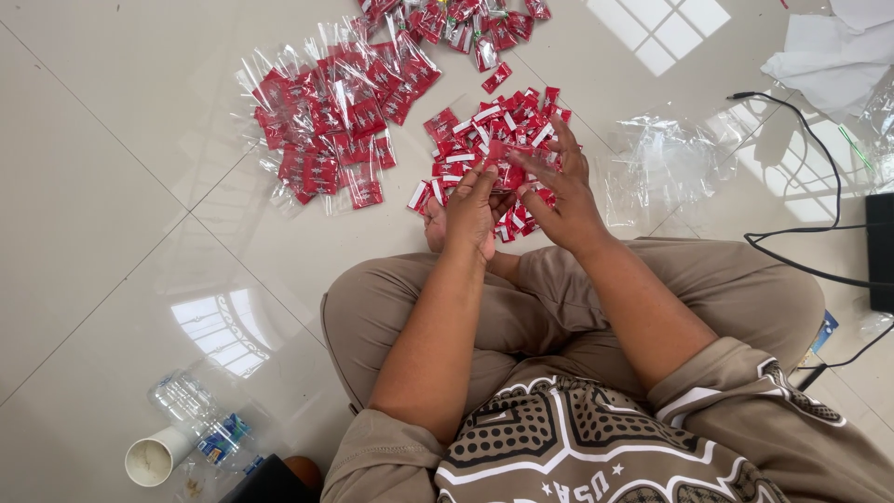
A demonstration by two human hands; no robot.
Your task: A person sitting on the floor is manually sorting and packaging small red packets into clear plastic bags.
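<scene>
I sit cross-legged on a glossy tiled floor. A loose pile of small red-and-white sachets (484,130) lies in front of my knees. My left hand (468,210) and my right hand (559,191) meet over the near edge of the pile, fingers pinching several red sachets (507,172) between them. Farther left lies a heap of filled clear plastic bags of red sachets (326,121). More red sachets in clear wrap (456,23) sit at the top edge.
Empty clear plastic bags (666,158) lie right of the pile. A black cable (819,200) loops at right toward a dark device (880,251). White paper (829,56) lies top right. A paper cup (154,456) and a plastic bottle (200,419) lie bottom left.
</scene>
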